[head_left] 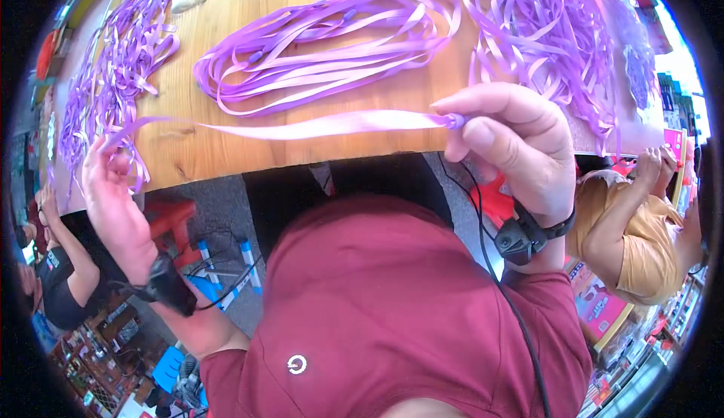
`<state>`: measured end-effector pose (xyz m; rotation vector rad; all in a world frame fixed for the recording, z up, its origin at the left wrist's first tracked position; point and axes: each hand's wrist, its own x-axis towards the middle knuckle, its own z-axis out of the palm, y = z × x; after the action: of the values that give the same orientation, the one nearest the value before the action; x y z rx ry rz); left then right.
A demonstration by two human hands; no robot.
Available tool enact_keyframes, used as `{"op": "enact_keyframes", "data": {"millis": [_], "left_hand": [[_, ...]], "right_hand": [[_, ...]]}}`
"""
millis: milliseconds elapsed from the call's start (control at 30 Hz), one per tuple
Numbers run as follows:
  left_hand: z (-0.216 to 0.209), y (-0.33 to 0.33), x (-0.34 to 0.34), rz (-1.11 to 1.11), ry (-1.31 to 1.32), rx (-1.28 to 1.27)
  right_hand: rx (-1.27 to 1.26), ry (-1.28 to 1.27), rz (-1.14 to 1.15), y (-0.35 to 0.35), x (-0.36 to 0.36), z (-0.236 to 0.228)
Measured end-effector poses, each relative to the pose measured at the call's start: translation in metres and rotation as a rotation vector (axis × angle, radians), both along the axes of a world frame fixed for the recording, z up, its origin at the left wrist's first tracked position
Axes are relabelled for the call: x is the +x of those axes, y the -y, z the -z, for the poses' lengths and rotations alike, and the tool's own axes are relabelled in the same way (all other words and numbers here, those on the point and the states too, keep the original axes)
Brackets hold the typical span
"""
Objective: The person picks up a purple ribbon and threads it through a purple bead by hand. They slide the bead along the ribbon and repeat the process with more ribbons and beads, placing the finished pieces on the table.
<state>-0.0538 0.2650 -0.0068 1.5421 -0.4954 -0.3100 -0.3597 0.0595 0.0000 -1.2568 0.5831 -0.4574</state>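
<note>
A flat, shiny purple ribbon (324, 125) stretches between my two hands, just above the table's near edge. My left hand (117, 207) has its fingers curled at the ribbon's left end, and a loose length hangs beside it. At the other end, my right hand (524, 135) pinches the ribbon between thumb and fingers. A small darker purple piece (455, 121) shows at that pinch; whether it is a knot or a clip I cannot tell. Beyond the ribbon lies a looped bundle of purple ribbons (324, 48) on the wooden table (264, 150).
Tangled purple ribbons (124, 64) lie at the left side of the table, and a bigger heap (539, 26) fills the right. A red stool (170, 226) stands below the table at left. Other people sit at both sides, one in a yellow shirt (630, 229).
</note>
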Motion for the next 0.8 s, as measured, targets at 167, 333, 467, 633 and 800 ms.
{"op": "enact_keyframes", "data": {"millis": [167,333,467,633,800], "left_hand": [[-0.001,0.043,-0.065,0.121,0.704,0.246],[-0.024,0.077,-0.114,0.753,1.058,0.101],[-0.013,0.083,-0.118,0.684,1.073,0.013],[-0.011,0.078,-0.119,0.705,1.083,0.045],[-0.011,0.064,-0.097,0.652,0.887,0.067]], "right_hand": [[-0.01,0.058,-0.048,-0.01,0.014,0.004],[0.113,0.154,-0.197,-0.017,0.024,-0.004],[0.241,0.139,-0.251,-0.021,0.023,0.0],[0.222,0.078,-0.278,-0.02,0.027,0.002],[0.033,-0.113,-0.237,-0.004,0.019,-0.002]]}}
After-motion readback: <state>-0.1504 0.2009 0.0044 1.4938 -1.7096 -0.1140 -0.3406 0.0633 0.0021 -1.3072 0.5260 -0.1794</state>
